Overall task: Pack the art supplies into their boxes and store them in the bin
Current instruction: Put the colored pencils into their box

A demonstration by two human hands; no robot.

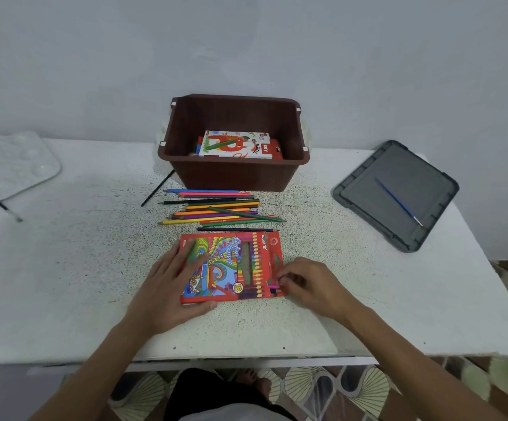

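A red colour pencil box (231, 265) lies flat on the white table (64, 284) in front of me. My left hand (170, 287) presses on its left end, thumb along the near edge. My right hand (310, 284) pinches a pink pencil (274, 287) at the box's open right end, its tip inside the opening. Several loose colour pencils (216, 209) lie in a row between the box and the brown bin (234, 174). Inside the bin rests an oil pastels box (237, 145).
A grey bin lid (368, 205) lies at the right with a blue paintbrush (398, 202) on it. A white paint palette (9, 162) sits at the far left with a dark brush (8, 211) beside it. Another black brush (157, 188) lies left of the bin.
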